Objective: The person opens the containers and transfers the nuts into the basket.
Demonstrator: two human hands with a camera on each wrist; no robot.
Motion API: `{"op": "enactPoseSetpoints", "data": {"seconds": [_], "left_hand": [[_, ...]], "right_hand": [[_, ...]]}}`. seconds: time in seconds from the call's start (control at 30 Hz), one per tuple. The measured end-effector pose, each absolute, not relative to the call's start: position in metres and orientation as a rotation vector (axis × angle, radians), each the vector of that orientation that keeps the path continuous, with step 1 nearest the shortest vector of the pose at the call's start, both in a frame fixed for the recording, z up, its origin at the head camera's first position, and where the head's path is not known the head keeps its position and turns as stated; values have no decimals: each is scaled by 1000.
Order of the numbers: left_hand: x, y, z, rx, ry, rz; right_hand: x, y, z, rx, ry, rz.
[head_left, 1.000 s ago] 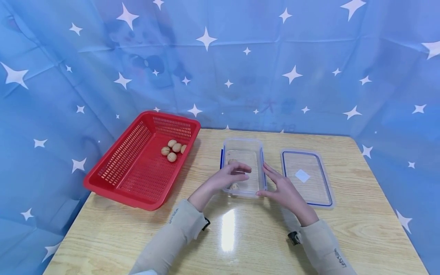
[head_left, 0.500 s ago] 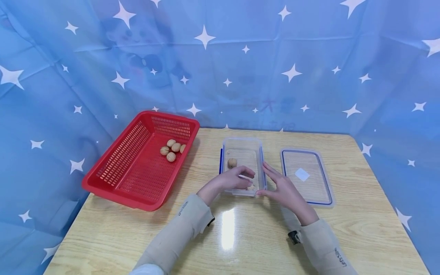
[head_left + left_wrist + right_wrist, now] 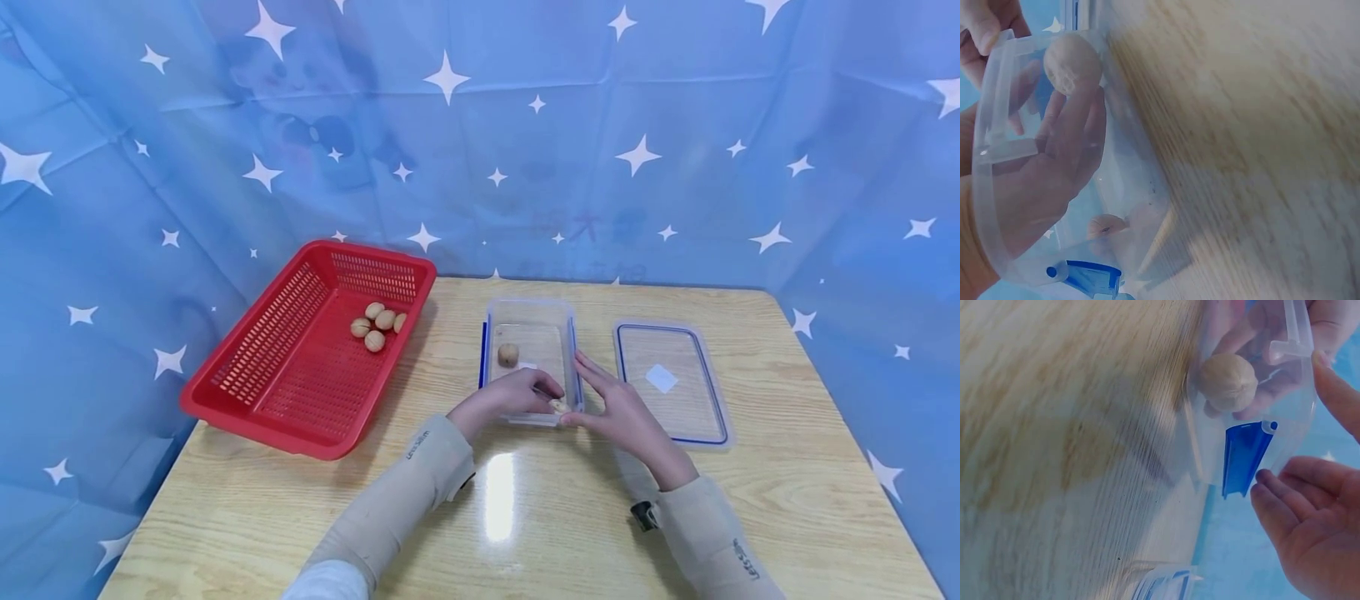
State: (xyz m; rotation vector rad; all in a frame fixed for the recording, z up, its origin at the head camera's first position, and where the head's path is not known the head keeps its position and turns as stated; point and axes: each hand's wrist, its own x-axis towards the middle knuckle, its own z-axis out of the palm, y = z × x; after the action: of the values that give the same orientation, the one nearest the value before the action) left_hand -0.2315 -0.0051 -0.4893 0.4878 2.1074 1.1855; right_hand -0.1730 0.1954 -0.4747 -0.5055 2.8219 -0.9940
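My left hand (image 3: 517,392) reaches into a clear plastic food container (image 3: 531,307) with blue latches. Its fingertips hold a walnut (image 3: 558,406) in the near right corner; through the clear wall in the right wrist view, fingers show on both sides of that walnut (image 3: 1229,382). A second walnut (image 3: 507,355) lies near the container's left wall. Against the right side rests my right hand (image 3: 618,417), fingers extended near the blue latch (image 3: 1244,456) and thumb touching the rim by the front corner.
To the left, a red perforated basket (image 3: 300,450) holds several walnuts (image 3: 375,340). The clear lid (image 3: 671,400) with a blue seal lies flat to the right of the container. A blue starry curtain (image 3: 480,167) hangs behind the wooden table (image 3: 570,533).
My left hand has moved right along the container's near side, and a walnut has gone from the near left to the near right corner. My right hand stays in place.
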Motion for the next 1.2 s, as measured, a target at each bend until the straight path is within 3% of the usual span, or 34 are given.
{"op": "enactPoseSetpoints", "data": {"seconds": [0.57, 1.2], "left_hand": [[-233, 0, -494, 486, 2142, 1175], [-232, 0, -490, 309, 2108, 1393]], "right_hand": [[-174, 197, -476, -515, 2825, -984], [-174, 198, -477, -507, 2810, -990]]}}
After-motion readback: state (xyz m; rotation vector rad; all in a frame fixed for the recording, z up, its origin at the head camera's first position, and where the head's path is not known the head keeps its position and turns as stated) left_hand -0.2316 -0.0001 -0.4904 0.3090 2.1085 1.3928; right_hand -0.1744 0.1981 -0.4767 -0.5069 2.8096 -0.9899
